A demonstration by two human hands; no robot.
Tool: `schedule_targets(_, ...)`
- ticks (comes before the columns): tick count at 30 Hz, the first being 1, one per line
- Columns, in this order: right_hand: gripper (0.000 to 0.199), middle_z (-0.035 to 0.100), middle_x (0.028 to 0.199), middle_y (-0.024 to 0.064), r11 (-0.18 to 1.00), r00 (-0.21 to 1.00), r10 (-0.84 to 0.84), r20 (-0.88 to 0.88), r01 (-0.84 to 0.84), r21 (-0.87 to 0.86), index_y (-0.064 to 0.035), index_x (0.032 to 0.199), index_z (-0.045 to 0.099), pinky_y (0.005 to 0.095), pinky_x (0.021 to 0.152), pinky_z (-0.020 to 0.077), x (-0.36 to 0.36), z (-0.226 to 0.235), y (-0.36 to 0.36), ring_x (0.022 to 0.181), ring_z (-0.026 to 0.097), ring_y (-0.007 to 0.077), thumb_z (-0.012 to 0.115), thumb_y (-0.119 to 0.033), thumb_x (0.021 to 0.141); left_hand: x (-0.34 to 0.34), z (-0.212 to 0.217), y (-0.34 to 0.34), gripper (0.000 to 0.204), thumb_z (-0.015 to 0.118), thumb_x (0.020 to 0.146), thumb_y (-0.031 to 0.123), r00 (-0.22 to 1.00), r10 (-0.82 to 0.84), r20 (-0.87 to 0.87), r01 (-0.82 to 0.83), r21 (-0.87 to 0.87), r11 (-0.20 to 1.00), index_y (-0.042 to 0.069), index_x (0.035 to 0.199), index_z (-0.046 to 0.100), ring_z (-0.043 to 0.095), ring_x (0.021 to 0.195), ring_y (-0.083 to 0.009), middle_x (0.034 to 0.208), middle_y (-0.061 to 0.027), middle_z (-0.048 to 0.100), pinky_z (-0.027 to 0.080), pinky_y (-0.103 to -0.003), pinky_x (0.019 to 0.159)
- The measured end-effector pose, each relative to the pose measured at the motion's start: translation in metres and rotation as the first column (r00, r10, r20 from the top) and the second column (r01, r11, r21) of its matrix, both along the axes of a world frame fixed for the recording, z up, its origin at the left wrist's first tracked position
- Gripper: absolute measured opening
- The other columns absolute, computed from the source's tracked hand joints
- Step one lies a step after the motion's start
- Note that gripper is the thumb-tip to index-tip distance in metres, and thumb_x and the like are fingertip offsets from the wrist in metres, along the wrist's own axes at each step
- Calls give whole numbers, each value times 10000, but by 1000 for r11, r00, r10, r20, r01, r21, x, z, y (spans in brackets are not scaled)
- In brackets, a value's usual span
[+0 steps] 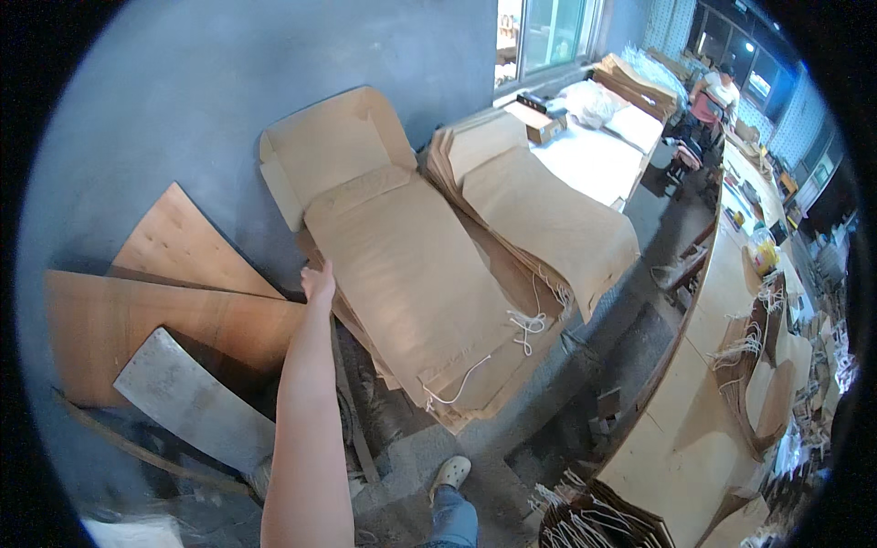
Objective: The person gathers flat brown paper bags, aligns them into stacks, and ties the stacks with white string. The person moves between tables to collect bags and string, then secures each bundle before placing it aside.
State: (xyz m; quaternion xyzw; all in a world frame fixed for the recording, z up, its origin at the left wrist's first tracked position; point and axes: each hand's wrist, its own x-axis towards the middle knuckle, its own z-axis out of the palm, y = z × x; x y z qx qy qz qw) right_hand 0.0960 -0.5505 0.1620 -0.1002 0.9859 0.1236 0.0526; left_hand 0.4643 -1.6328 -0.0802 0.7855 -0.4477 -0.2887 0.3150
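Observation:
A stack of flat brown paper bags (411, 265) with white string handles (527, 329) lies in front of me. My left hand (318, 282) reaches forward to its left edge, the fingers closed at the rim of a bag; part of them is hidden by the paper. Behind the stack, an open cardboard box (333, 146) leans near the wall. A second pile of brown paper bags (548, 215) lies to the right, its upper sheets bowed. My right hand does not show.
Wooden boards (164, 320) and a grey panel (187, 393) lean at the left. A long workbench (681, 402) runs along the right with more bags (758, 384). Bundled bags (603, 521) stand at the lower edge. A person (717, 91) sits far back, beyond a white-topped table (594, 164).

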Motion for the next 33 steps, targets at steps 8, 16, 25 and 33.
schedule_targets(8, 419, 655, 871, 117, 994, 992, 108, 72, -107, -8, -124, 961, 646, 468, 990, 428, -8, -18, 18, 904, 630, 323, 821, -267, 608, 4, -69, 47, 586, 669, 904, 324, 876, -456, 157, 460, 9, 888, 12, 1354, 460, 552, 1168, -375, 1264, -197, 591, 457, -435, 987)
schedule_targets(16, 406, 630, 858, 141, 871, 876, 480, -46, -482, -96, -83, 912, 613, 478, 861, 486, -32, -54, -9, 932, 624, 338, 815, -274, 617, -172, 184, 326, 481, 623, 978, 241, 203, -912, -356, 904, -291, 315, 80, 1398, 453, 610, 1090, -192, 1252, -110, 599, 508, -354, 915)
schedule_targets(25, 344, 672, 858, 71, 856, 853, 506, 126, -479, -193, -119, 977, 610, 443, 677, 534, -26, -57, 0, 829, 681, 302, 750, -328, 743, -273, 277, 790, 990, 856, 713, 355, -664, -491, 564, 472, -192, -860, 75, 1491, 311, 495, 1281, -336, 1389, -183, 490, 398, -455, 1086)
schedule_targets(33, 403, 662, 876, 49, 835, 866, 495, 69, -453, -311, -125, 970, 584, 428, 727, 533, -25, -57, -3, 833, 677, 280, 807, -307, 689, -343, 200, 850, 986, 865, 665, 399, -622, -600, 504, 783, 420, -459, 100, 1466, 375, 705, 886, -315, 885, -154, 706, 558, -432, 794)
